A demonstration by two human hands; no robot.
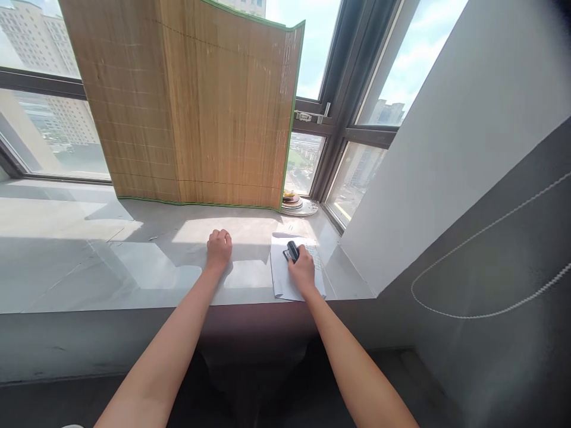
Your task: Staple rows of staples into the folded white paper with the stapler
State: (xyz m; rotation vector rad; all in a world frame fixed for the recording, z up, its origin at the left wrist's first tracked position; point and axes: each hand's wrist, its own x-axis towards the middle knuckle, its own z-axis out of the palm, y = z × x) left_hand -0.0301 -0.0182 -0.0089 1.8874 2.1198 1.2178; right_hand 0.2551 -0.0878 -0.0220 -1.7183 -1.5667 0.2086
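Note:
My left hand rests as a closed fist on the grey windowsill, left of a white sheet of paper. What it holds, if anything, is hidden. My right hand lies on the paper, fingers wrapped round a small black object that looks like a stapler, pressed against the sheet.
A bamboo mat with green edging stands bent against the window. A stack of plates sits in the sill's far right corner. A white wall and a grey blind with bead cord close off the right.

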